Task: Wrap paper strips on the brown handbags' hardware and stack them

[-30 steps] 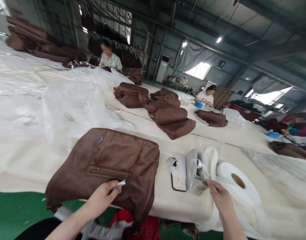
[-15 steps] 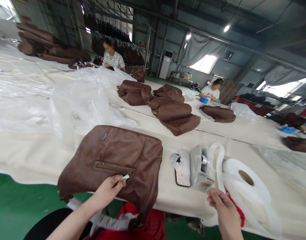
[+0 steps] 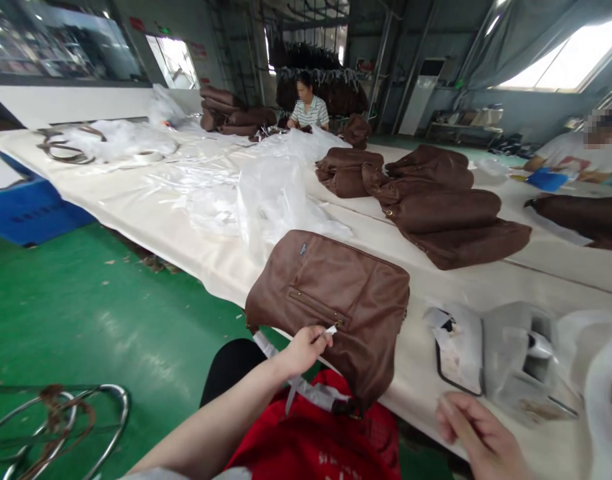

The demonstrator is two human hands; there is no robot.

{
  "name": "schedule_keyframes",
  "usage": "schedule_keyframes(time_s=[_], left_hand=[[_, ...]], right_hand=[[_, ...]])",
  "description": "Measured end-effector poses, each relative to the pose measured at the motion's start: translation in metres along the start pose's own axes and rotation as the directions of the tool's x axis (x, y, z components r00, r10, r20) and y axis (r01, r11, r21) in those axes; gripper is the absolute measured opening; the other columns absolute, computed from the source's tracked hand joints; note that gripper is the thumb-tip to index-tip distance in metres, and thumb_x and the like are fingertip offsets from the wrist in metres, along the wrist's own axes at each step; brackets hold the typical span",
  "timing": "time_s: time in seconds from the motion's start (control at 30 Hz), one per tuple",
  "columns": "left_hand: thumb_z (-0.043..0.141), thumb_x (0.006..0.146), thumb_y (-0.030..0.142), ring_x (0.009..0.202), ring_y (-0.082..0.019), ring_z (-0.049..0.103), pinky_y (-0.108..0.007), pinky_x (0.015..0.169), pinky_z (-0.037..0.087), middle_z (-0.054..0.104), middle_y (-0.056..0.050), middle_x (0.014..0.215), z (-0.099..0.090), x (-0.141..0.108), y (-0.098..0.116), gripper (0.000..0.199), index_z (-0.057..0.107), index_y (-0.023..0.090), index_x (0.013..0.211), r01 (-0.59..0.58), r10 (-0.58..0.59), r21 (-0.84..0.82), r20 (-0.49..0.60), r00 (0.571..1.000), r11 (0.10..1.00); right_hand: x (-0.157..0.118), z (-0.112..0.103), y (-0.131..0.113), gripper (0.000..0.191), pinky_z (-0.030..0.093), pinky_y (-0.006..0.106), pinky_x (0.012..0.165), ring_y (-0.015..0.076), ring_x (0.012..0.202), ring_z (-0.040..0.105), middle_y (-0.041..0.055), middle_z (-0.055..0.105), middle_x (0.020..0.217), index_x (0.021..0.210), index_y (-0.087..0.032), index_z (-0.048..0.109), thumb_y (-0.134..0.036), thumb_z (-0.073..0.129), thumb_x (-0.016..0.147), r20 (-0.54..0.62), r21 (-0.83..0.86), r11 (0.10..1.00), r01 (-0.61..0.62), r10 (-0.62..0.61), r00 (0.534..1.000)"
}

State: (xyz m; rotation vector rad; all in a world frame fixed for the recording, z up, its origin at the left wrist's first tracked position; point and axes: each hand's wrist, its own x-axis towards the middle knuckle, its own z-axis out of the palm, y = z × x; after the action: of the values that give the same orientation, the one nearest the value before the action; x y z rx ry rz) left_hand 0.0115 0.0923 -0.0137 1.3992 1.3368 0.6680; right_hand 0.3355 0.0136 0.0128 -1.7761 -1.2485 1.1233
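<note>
A brown leather bag (image 3: pixel 371 280) lies flat at the table's near edge, its zipped front pocket facing up. My left hand (image 3: pixel 302 349) pinches the white-wrapped zipper pull (image 3: pixel 331 331) of that pocket. The bag's strap (image 3: pixel 319 397), wrapped in pale film, hangs over the edge onto my red apron (image 3: pixel 296 440). To the right, my right hand (image 3: pixel 479 433) is held with thumb and fingers pressed together; whatever they hold, if anything, cannot be made out. Just beyond it stand a grey tape dispenser (image 3: pixel 511 373) and a dark-rimmed flat item (image 3: pixel 459 357) covered with white paper.
More brown bags (image 3: pixel 446 213) lie across the table behind. Clear plastic sheets (image 3: pixel 273 193) are heaped left of them. White tape (image 3: pixel 599 373) curls at the right edge. A co-worker in stripes (image 3: pixel 311 110) sits at the far side, another person (image 3: pixel 571 157) at right. A metal-framed stool (image 3: pixel 111 420) stands lower left.
The view has swung left, so the bag and table items appear farther right. My left hand keeps its pinch on the zipper pull. The right hand stays beside the dispenser, fingers still together.
</note>
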Motion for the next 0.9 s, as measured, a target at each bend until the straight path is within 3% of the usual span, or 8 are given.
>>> schedule_keyframes(time_s=[0.07, 0.13, 0.27, 0.43, 0.67, 0.77, 0.9], left_hand=[[0.040, 0.085, 0.027, 0.054, -0.009, 0.036, -0.020, 0.052, 0.031, 0.040, 0.005, 0.057, 0.002, -0.001, 0.000, 0.023, 0.058, 0.015, 0.075, -0.016, 0.016, 0.006, -0.002, 1.000, 1.000], [0.040, 0.086, 0.027, 0.055, -0.009, 0.039, -0.020, 0.053, 0.033, 0.043, 0.005, 0.058, 0.001, -0.002, 0.001, 0.024, 0.058, 0.015, 0.076, -0.029, 0.029, 0.032, 0.001, 1.000, 0.999], [0.039, 0.088, 0.028, 0.058, -0.010, 0.043, -0.020, 0.056, 0.038, 0.049, 0.003, 0.061, -0.004, -0.002, 0.003, 0.027, 0.059, 0.015, 0.075, -0.063, 0.063, 0.103, 0.005, 0.998, 0.993], [0.042, 0.084, 0.021, 0.063, -0.011, 0.049, -0.020, 0.062, 0.042, 0.057, 0.001, 0.069, -0.007, -0.001, 0.000, 0.020, 0.059, 0.015, 0.074, -0.143, 0.141, 0.167, 0.025, 0.990, 0.976], [0.045, 0.080, 0.020, 0.063, -0.011, 0.049, -0.021, 0.061, 0.040, 0.055, 0.002, 0.068, -0.011, -0.006, 0.001, 0.015, 0.059, 0.016, 0.075, -0.164, 0.157, 0.193, 0.052, 0.986, 0.967], [0.047, 0.082, 0.025, 0.063, -0.011, 0.048, -0.022, 0.061, 0.039, 0.054, 0.002, 0.068, -0.012, -0.007, 0.002, 0.016, 0.058, 0.016, 0.075, -0.128, 0.123, 0.083, 0.064, 0.990, 0.988], [0.043, 0.090, 0.040, 0.052, -0.008, 0.038, -0.021, 0.051, 0.032, 0.046, 0.004, 0.060, -0.009, -0.004, 0.005, 0.031, 0.053, 0.016, 0.072, 0.087, -0.070, -0.244, 0.079, 0.994, 0.966]], right_hand=[[0.005, 0.049, -0.031, 0.039, 0.043, 0.027, 0.054, 0.0157, 0.053, 0.051, 0.0002, 0.055, 0.055, 0.067, -0.022, 0.060, -0.059, 0.058, 0.080, 0.187, 0.099, 0.994, 0.055, -0.073, 0.980], [0.015, 0.089, -0.056, 0.038, 0.041, 0.025, 0.053, 0.0137, 0.051, 0.049, -0.0013, 0.053, 0.054, 0.069, -0.022, 0.058, -0.057, 0.057, 0.082, 0.275, 0.186, 0.979, 0.078, -0.129, 0.953], [0.035, 0.133, -0.086, 0.037, 0.038, 0.022, 0.049, 0.0106, 0.048, 0.046, -0.0031, 0.053, 0.053, 0.070, -0.020, 0.056, -0.055, 0.059, 0.082, 0.412, 0.258, 0.964, 0.069, -0.174, 0.894], [0.055, 0.153, -0.091, 0.036, 0.031, 0.020, 0.041, 0.0081, 0.043, 0.042, -0.0048, 0.052, 0.054, 0.071, -0.020, 0.056, -0.055, 0.062, 0.078, 0.501, 0.211, 0.977, 0.045, -0.147, 0.853], [0.066, 0.164, -0.074, 0.029, 0.028, 0.021, 0.040, 0.0084, 0.040, 0.040, -0.0064, 0.047, 0.048, 0.068, -0.020, 0.054, -0.046, 0.058, 0.080, 0.470, 0.026, 0.993, 0.115, -0.114, 0.875], [0.064, 0.161, -0.074, 0.028, 0.029, 0.020, 0.040, 0.0088, 0.040, 0.042, -0.0065, 0.046, 0.046, 0.068, -0.020, 0.055, -0.045, 0.056, 0.082, 0.454, -0.004, 0.987, 0.159, -0.140, 0.880], [0.066, 0.158, -0.072, 0.028, 0.040, 0.021, 0.045, 0.0105, 0.047, 0.054, -0.0034, 0.057, 0.057, 0.075, -0.019, 0.061, -0.047, 0.058, 0.079, 0.497, 0.015, 0.995, 0.102, -0.096, 0.863]])
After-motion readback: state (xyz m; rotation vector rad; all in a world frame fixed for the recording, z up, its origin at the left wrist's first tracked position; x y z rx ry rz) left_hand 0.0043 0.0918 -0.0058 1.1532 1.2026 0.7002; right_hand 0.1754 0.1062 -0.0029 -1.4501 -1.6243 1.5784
